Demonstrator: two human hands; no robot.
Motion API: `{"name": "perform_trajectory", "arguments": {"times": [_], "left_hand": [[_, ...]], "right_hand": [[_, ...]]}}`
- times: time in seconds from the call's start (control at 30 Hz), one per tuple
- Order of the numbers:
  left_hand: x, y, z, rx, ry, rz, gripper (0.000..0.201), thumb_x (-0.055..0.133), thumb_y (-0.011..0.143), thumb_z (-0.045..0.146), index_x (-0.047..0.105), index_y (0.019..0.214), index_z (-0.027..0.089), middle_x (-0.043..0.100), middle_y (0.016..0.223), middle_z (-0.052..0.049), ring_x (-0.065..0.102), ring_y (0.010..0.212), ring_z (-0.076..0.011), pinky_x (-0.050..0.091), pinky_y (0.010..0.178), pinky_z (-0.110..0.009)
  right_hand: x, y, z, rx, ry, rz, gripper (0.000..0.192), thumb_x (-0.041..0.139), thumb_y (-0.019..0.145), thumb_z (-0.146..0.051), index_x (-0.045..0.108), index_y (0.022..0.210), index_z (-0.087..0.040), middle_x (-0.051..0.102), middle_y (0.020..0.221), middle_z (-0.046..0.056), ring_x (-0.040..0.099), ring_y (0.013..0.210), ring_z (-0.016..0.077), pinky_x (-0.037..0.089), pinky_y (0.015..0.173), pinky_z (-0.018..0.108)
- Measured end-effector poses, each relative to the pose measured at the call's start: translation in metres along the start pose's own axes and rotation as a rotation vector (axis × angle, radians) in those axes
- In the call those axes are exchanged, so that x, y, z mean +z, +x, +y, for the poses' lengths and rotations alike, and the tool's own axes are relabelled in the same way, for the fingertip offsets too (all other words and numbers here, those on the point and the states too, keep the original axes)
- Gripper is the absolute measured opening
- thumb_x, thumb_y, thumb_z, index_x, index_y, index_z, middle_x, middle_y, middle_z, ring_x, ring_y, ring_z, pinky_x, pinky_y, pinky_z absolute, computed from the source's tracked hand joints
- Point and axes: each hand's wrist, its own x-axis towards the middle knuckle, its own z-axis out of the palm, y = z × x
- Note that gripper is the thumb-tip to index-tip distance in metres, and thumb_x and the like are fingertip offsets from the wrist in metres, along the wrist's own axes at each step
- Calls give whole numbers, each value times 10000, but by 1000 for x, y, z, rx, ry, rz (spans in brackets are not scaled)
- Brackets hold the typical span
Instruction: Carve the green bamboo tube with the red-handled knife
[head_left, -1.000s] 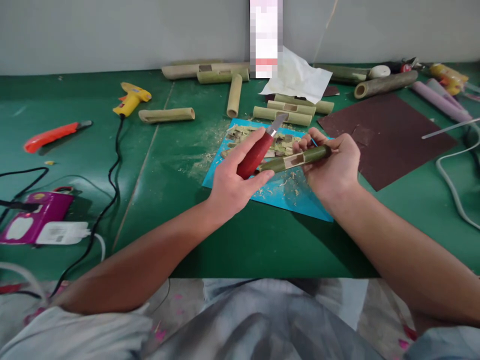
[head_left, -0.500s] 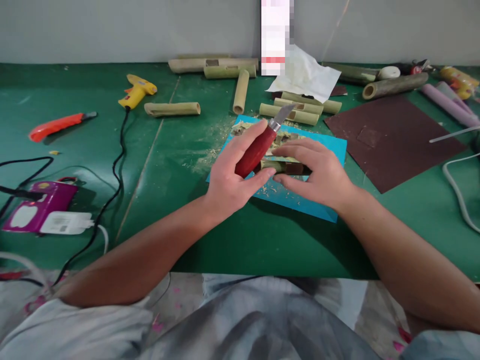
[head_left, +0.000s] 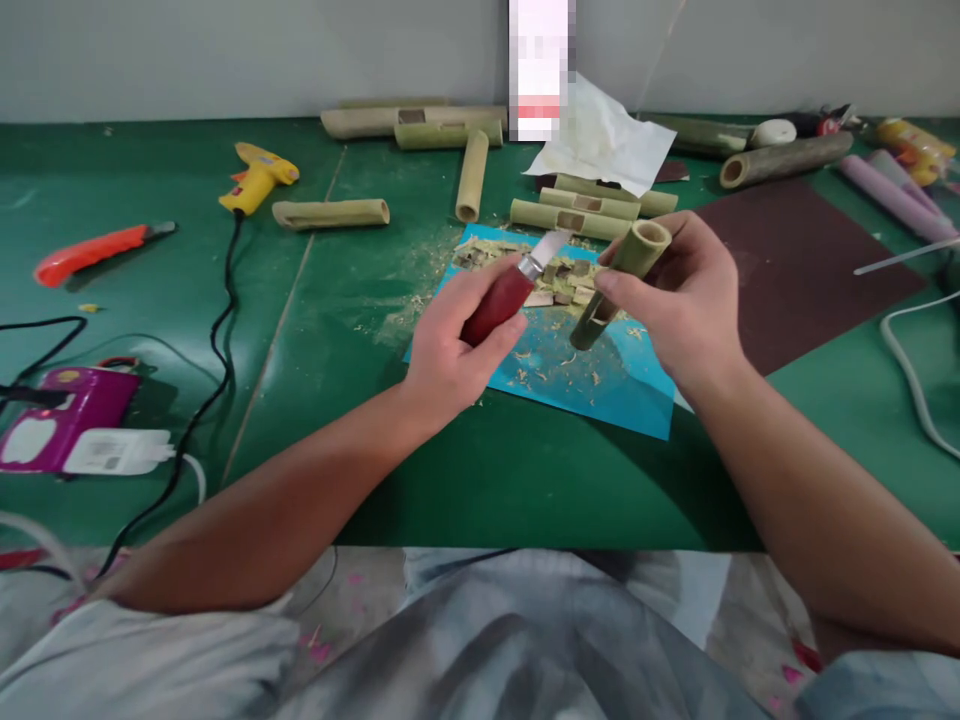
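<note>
My left hand (head_left: pixel 457 345) is closed around the red handle of a carving knife (head_left: pixel 499 303), its short blade pointing up and to the right. In my right hand (head_left: pixel 694 290) is a short bamboo tube (head_left: pixel 626 275), gripped between thumb and fingers. The tube is tilted, its hollow end up toward the right and a cut notch showing near its lower end. Below both hands lies a blue sheet (head_left: pixel 600 400) strewn with shavings. A heap of bamboo chips (head_left: pixel 559 285) covers its far part.
Several cut bamboo tubes (head_left: pixel 574 220) lie beyond the blue sheet, near white paper (head_left: pixel 611 140). A dark brown sheet (head_left: pixel 810 270) is at right. To the left are a yellow glue gun (head_left: pixel 259 180), an orange utility knife (head_left: pixel 97 255) and a purple power strip (head_left: pixel 71 415) with cables.
My right hand has lifted the bamboo tube off the blue sheet and turned it from lying flat to steeply tilted. The knife stays in my left hand, slightly lower and farther left.
</note>
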Motion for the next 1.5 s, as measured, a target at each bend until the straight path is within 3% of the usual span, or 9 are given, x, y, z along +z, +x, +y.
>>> {"name": "perform_trajectory", "arguments": {"times": [0.2, 0.37, 0.63, 0.8, 0.9, 1.07, 1.17, 1.33, 1.5], "left_hand": [[3, -1, -2, -113, -69, -196, 431, 661, 974, 356, 653, 1377, 204, 784, 1237, -79, 768, 1063, -212, 636, 940, -350], [5, -5, 0, -204, -162, -256, 418, 678, 937, 360, 624, 1311, 183, 783, 970, -41, 757, 813, -169, 607, 712, -280], [1, -2, 5, -97, -3, -296, 345, 633, 959, 357, 677, 1252, 180, 805, 1154, -77, 765, 962, -194, 618, 866, -326], [-1, -2, 5, -52, 44, -386, 365, 573, 986, 376, 719, 1258, 180, 824, 1137, -76, 774, 935, -198, 603, 810, -302], [-2, -2, 5, 6, 46, -427, 377, 534, 1017, 370, 737, 1258, 162, 833, 1109, -88, 781, 898, -204, 604, 787, -306], [-4, 0, 6, 76, 31, -438, 368, 458, 1061, 325, 749, 1221, 167, 839, 1019, -65, 775, 845, -180, 596, 767, -284], [-5, 1, 7, 86, 35, -462, 397, 425, 1082, 342, 751, 1221, 163, 841, 1003, -59, 780, 831, -178, 598, 743, -274], [-4, -1, 8, 138, 17, -497, 415, 437, 1090, 287, 670, 1414, 176, 806, 1309, -86, 790, 1149, -206, 623, 974, -287], [0, -1, 10, 239, 22, -544, 417, 389, 1128, 268, 657, 1438, 191, 805, 1015, -60, 778, 912, -172, 598, 799, -257]], "right_hand": [[-5, 6, 5, -35, 21, 39, 432, 934, 712, -502, 591, 854, -281, 616, 802, -16, 600, 737, 197, 541, 705, 405], [-7, 5, 4, -93, -59, 46, 329, 885, 759, -532, 688, 835, -280, 676, 815, 2, 587, 723, 200, 508, 677, 394], [-15, 0, 5, -128, -37, -30, 367, 598, 964, -680, 727, 982, -337, 731, 927, 67, 663, 869, 292, 555, 829, 509], [-14, 0, -1, -207, 69, -55, 175, 628, 986, -417, 785, 959, -345, 736, 941, 51, 674, 847, 267, 590, 824, 486], [-14, 2, -8, -289, 110, -33, 132, 676, 913, -259, 784, 922, -336, 736, 1103, 51, 695, 1004, 264, 608, 867, 451], [-18, 4, -10, -183, 182, -78, 135, 700, 897, -250, 747, 991, -335, 713, 1394, 1, 718, 1078, 254, 631, 837, 427], [-19, 6, -8, -110, 199, -94, 128, 707, 888, -321, 724, 1015, -326, 753, 1289, 17, 711, 927, 221, 614, 759, 394], [-17, 4, -8, -51, -21, -58, 270, 689, 935, -539, 714, 1107, -332, 759, 1207, 45, 694, 929, 257, 614, 810, 435], [-14, 2, -15, -100, 45, -102, 151, 708, 918, -397, 736, 1047, -323, 764, 1177, 31, 692, 913, 243, 624, 830, 440]]}}
